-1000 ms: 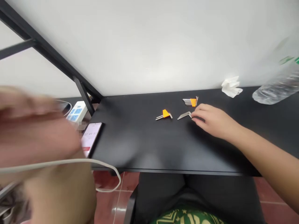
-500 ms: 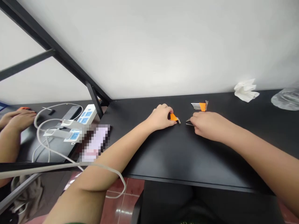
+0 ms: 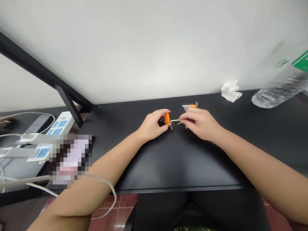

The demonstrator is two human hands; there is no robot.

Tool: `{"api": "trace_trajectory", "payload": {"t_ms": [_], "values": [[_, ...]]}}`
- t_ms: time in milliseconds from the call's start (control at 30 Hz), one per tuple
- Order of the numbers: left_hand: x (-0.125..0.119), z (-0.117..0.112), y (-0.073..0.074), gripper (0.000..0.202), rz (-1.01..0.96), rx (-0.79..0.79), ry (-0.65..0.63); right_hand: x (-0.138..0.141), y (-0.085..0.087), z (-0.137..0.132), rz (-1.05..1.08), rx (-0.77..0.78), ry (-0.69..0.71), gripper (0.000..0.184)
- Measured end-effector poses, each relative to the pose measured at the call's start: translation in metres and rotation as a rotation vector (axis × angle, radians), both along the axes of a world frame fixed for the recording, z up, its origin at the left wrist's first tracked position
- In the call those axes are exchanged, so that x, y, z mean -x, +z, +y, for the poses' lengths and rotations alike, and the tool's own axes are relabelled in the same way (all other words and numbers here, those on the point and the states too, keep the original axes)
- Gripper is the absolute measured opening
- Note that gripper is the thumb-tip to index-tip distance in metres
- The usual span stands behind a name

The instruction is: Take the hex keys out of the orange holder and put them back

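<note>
My left hand (image 3: 152,127) pinches an orange hex key holder (image 3: 167,118) between thumb and fingers, tilted up just above the black table. A few metal keys stick out of that holder. My right hand (image 3: 201,123) is closed on a thin hex key (image 3: 175,120), whose far end points left and comes right up to the holder; whether it has entered a hole I cannot tell. Beneath the right fingertips, more loose metal (image 3: 179,123) shows in part. Behind the right hand lies a second orange holder (image 3: 192,106) with several hex keys in it, partly covered by the hand.
Crumpled white tissue (image 3: 231,90) and a clear plastic bottle (image 3: 276,89) are at the back right. To the left are a black metal post (image 3: 68,104), a power strip (image 3: 57,125) with plugs, and a blurred-out phone (image 3: 72,157). A white cable (image 3: 103,180) loops over my left forearm.
My left hand has raised and tilted the orange holder. The right hand now has a hex key in its pinch, brought close to the holder. The view has shifted to the right.
</note>
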State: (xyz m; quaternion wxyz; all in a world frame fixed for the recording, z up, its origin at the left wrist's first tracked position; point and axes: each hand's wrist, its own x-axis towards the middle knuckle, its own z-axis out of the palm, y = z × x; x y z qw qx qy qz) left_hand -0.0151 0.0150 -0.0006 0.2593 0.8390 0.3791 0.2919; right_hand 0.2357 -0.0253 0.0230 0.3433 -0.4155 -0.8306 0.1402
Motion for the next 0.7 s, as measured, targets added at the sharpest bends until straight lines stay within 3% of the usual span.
{"api": "trace_trajectory", "payload": {"t_ms": [200,333,533,700], "values": [[-0.001,-0.004,0.002,0.047,0.079,-0.119,0.012,0.003,-0.002,-0.003,0.011,-0.117,0.01,0.02],[-0.002,-0.007,0.001,0.047,0.079,-0.131,0.007,0.002,-0.002,-0.005,-0.049,-0.146,-0.002,0.024],[-0.005,-0.01,0.004,0.047,0.044,-0.145,-0.005,-0.003,-0.007,-0.005,-0.182,-0.168,0.091,0.028],[-0.005,-0.011,0.006,0.046,0.106,-0.151,0.001,-0.004,-0.004,-0.004,-0.128,-0.208,0.087,0.028]]}}
